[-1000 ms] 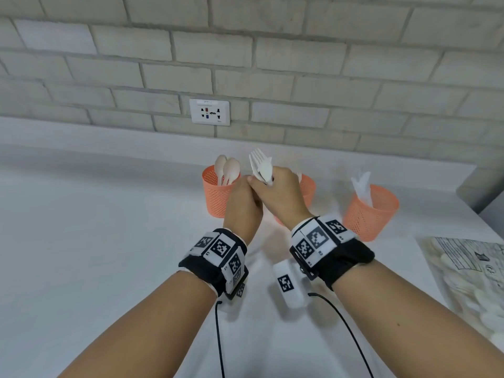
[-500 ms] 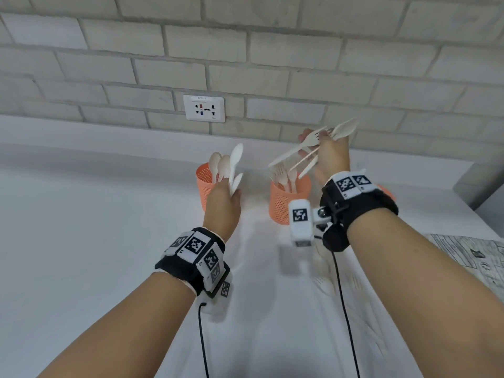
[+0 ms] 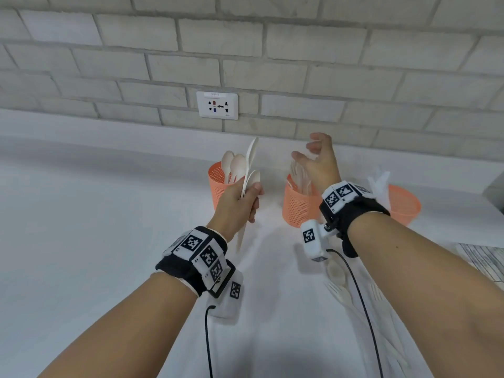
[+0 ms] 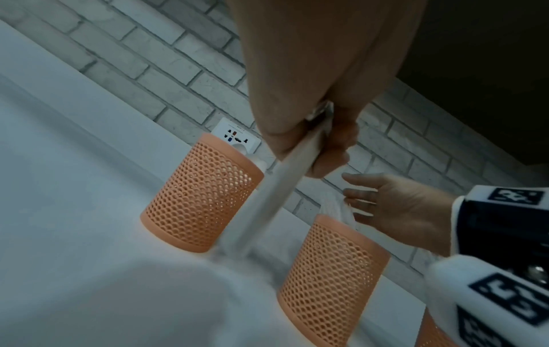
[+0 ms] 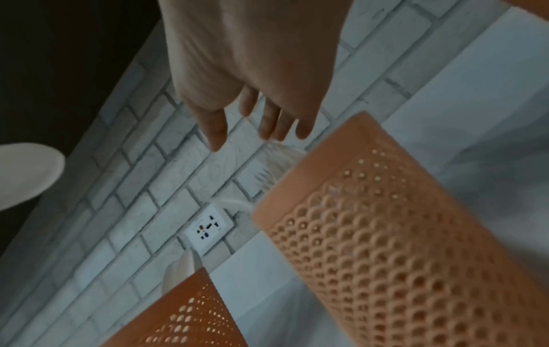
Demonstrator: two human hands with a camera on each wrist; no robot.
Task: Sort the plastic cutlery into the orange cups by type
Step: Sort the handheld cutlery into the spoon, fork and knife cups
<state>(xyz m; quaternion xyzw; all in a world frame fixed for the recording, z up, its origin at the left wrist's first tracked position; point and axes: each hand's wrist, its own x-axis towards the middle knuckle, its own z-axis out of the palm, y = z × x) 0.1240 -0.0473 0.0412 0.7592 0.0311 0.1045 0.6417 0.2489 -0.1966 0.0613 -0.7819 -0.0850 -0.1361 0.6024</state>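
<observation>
Three orange mesh cups stand in a row near the wall. The left cup (image 3: 218, 184) holds white spoons, the middle cup (image 3: 297, 205) holds forks (image 3: 298, 173), the right cup (image 3: 403, 203) holds white knives. My left hand (image 3: 240, 200) grips two white plastic spoons (image 3: 251, 162) upright, just right of the left cup; the same handles (image 4: 285, 169) run past that cup (image 4: 199, 199). My right hand (image 3: 316, 159) hovers empty above the middle cup, fingers spread (image 5: 267, 122) over its rim (image 5: 326, 150).
Loose white forks and a spoon (image 3: 338, 279) lie on the white counter under my right forearm. A printed plastic bag (image 3: 485, 260) sits at the right edge. A wall socket (image 3: 217, 105) is set in the brick wall behind the cups.
My right hand has let the forks go into the middle cup and now hangs empty over it. My left hand still holds the spoons beside the left cup.
</observation>
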